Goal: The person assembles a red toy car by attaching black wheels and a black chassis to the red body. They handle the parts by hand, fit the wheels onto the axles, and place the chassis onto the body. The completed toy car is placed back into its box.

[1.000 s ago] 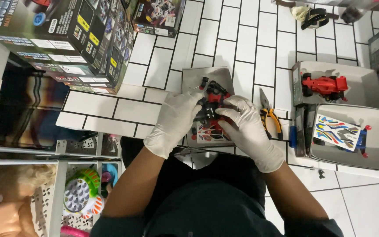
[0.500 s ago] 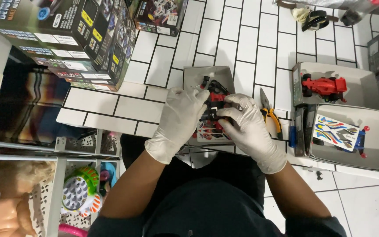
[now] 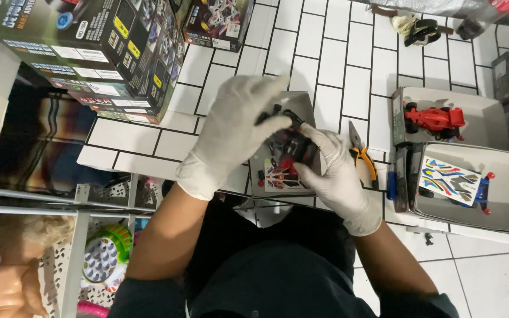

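The gloved left hand [image 3: 231,132] is blurring and covering much of the small black-and-red toy car [image 3: 290,147]. The top edge is cutting off the large dark printed cardboard box [image 3: 89,47]. The pale plastic doll [image 3: 13,265] is running off the left edge.

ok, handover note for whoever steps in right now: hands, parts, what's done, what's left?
Left hand: gloved, fingertips on top of the small black and red toy car.
Right hand: gloved, gripping the same car from below and the side.
The car is held just above a grey tray with a sticker sheet.
Pliers lie on the tiled floor just right of the right hand.
Done: a red racing car sits in one open box, a car with coloured stickers in another.
Left: the held car, still in hand, not boxed.
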